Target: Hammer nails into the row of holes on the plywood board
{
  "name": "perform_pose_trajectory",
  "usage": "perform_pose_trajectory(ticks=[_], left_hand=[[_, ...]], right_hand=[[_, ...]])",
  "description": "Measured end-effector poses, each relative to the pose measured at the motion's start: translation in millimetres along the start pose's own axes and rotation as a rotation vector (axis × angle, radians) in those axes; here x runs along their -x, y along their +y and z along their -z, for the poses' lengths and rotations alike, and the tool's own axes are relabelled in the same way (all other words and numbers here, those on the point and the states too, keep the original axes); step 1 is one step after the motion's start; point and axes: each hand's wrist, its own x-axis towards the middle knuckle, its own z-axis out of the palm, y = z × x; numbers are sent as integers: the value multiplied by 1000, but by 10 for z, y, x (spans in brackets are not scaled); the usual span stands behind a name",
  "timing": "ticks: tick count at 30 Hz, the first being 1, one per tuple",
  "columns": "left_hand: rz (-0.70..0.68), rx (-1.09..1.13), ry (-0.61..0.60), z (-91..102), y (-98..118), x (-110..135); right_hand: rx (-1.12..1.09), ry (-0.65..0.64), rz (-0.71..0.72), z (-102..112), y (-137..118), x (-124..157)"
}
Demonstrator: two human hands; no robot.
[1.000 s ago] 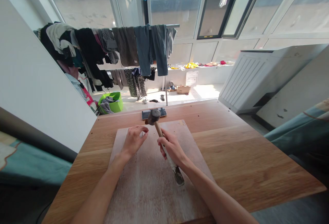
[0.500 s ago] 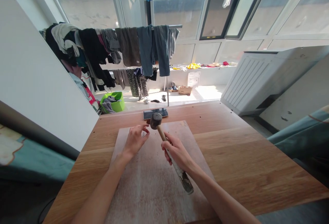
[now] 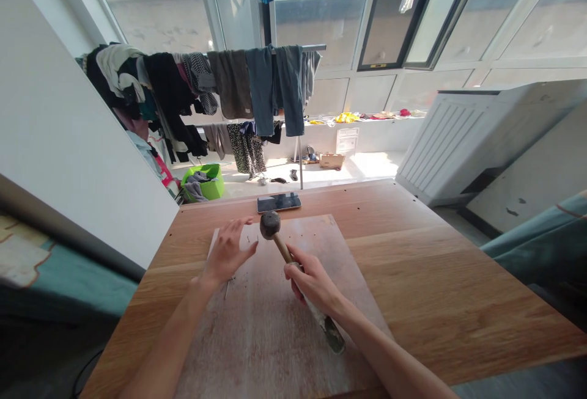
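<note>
My right hand (image 3: 313, 280) is wrapped round the wooden handle of a mallet (image 3: 270, 225), whose dark round head is raised over the far part of a worn board (image 3: 275, 338). To its left, my left hand (image 3: 228, 251) is open, thumb and fingers spread apart with nothing between them. Beside the left thumb, thin nails (image 3: 248, 239) stand up from the board. Another thin nail (image 3: 227, 289) lies on the board by the left wrist. Small dark specks are scattered near it.
The board lies on a wooden table (image 3: 440, 270). A phone (image 3: 279, 201) rests just beyond the board. Past the table are a drying rack with clothes (image 3: 229, 81), a green basket (image 3: 211, 184) and windows. A white cabinet panel (image 3: 68, 118) borders the left side.
My left hand has opened and drawn back to the left, uncovering the standing nails and the lying nail. The mallet head has come slightly down and left.
</note>
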Motion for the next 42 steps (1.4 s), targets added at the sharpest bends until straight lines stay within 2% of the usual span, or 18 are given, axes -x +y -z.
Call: perform_pose_trajectory(ticks=[2,5,9,16,20,24,28,31,34,38,40,42], left_hand=[[20,-23,-53,171,-19,114],[84,-26,-222,407,-9,309],[196,-9,-419,556,43,484],[196,-25,-565,483,143,464],[179,-42,-606,397,318,420],[145,-45,-626,223,554,344],[35,41,-552,-22,767,186],[-10,172,-467,-178,816,29],[-25,258,-320,-287,733,-115],[-10,137,-18,-382,541,-230],[24,67,58,-410,463,-251],[53,10,64,-428,408,-255]], right_hand=[[4,2,3,-1,8,-5],[-5,-2,-1,-10,29,-11],[-36,-5,-12,-10,56,-10],[-88,38,-4,44,12,-12],[-121,76,12,82,-11,-35],[-137,110,29,135,-75,-40],[-119,125,30,249,-173,-52],[-95,111,17,348,-203,-79],[-83,110,12,401,-159,-100],[-91,149,-13,401,-37,-105],[-99,154,-34,403,7,-104],[-107,147,-50,414,24,-105]])
